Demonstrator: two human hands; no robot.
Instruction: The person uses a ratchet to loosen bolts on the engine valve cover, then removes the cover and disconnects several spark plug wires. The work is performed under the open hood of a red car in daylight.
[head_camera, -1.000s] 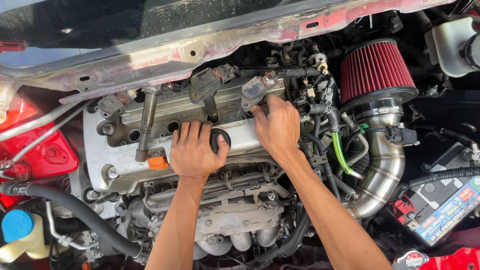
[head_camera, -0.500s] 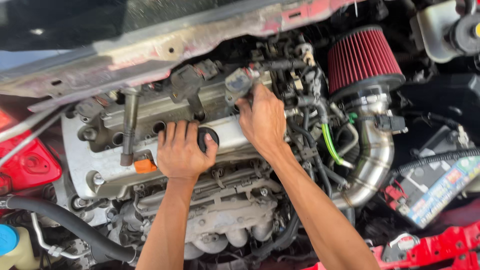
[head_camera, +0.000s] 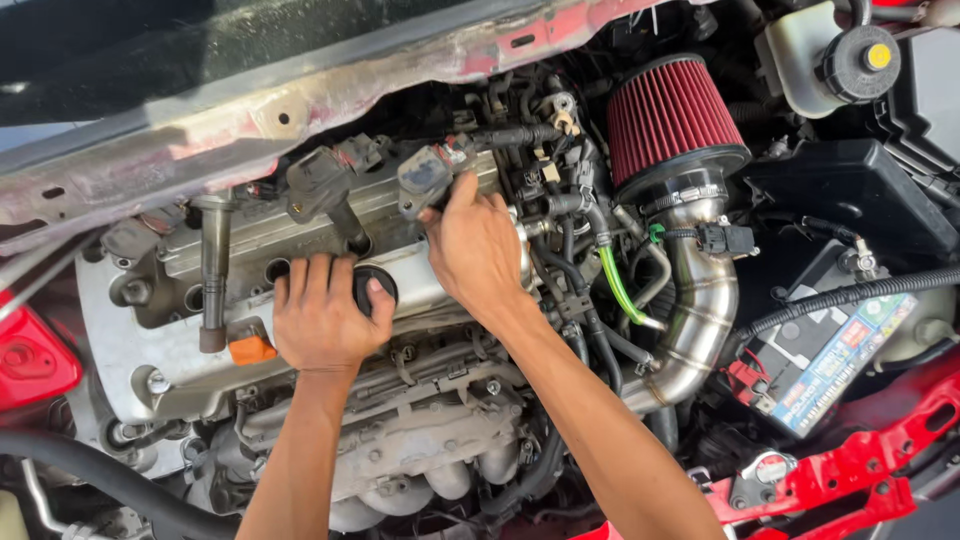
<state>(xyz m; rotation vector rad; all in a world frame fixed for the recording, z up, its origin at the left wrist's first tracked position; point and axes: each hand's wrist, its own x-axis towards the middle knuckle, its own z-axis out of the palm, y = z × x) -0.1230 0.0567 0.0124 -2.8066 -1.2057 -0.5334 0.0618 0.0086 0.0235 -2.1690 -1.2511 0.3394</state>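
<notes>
Left hand (head_camera: 322, 318) is laid flat, fingers spread, on the silver valve cover (head_camera: 300, 235), its thumb resting against the round black oil cap (head_camera: 377, 287), which sits in the cover's lower edge near the middle. Right hand (head_camera: 478, 248) is set just beside it, fingers curled and thumb raised, pinching the base of a dark grey ignition coil (head_camera: 428, 175) that is tilted up out of its well at the cover's right end. A second coil (head_camera: 325, 190), of the same blocky moulded plastic, is seen leaning out of the next well to the left, and a long dull metal socket tool (head_camera: 213, 270) stands upright in a well further left, with a small orange tab (head_camera: 250, 349) at its foot. Below the cover, rough cast-aluminium manifold runners (head_camera: 420, 470) are visible. To the right, a polished steel intake pipe (head_camera: 700, 310) is bent upward into a pleated red cone filter (head_camera: 672, 120); a thin green hose (head_camera: 615, 290) runs beside it. Further right, a battery (head_camera: 830, 350) is partly shown. Along the top, a scuffed red body panel (head_camera: 300, 110) is seen.
</notes>
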